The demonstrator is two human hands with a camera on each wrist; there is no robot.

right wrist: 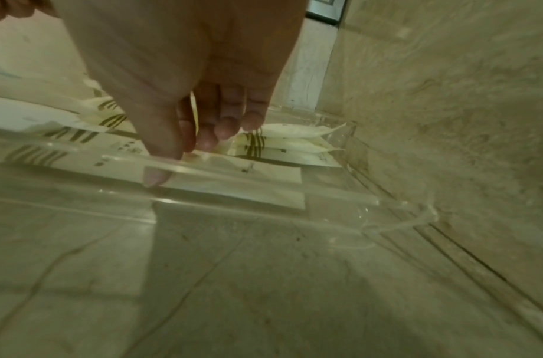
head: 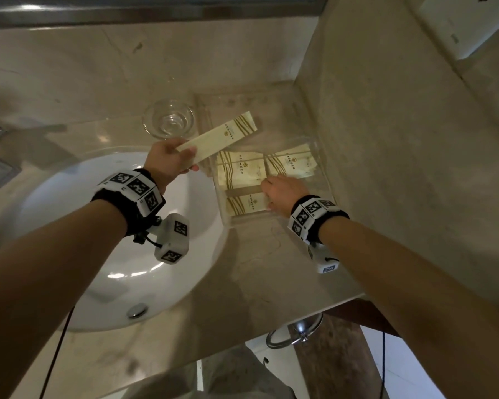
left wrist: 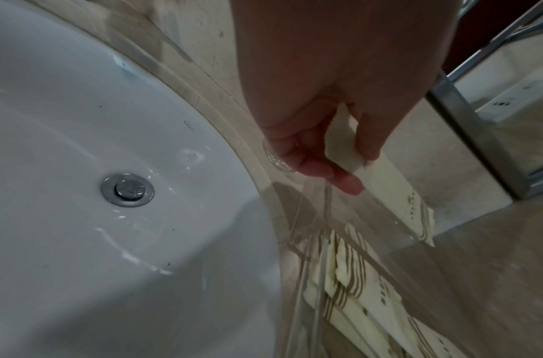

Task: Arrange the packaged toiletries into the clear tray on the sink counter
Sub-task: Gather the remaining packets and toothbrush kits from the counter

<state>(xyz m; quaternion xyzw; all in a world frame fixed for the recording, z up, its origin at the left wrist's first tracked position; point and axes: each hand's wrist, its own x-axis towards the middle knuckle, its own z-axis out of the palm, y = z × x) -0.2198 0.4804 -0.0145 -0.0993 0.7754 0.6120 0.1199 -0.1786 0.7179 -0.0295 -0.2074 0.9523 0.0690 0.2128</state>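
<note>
Cream long packet [head: 218, 138] pinched in left hand [head: 167, 162] over clear tray [head: 326, 180] far end; right hand [head: 283, 194], fingers loosely bent, steadies packets in tray. Next: lower packet flat w/ others.

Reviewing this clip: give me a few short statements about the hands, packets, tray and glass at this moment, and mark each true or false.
1. The left hand holds a long cream packet. True.
2. The right hand rests on the sink basin. False: it reaches into the clear tray, on the packets there.
3. The clear tray is empty. False: several cream packets lie in it.
4. A glass bowl stands on the counter beside the tray. True.
5. The sink basin is full of water. False: its drain shows plainly.
</note>
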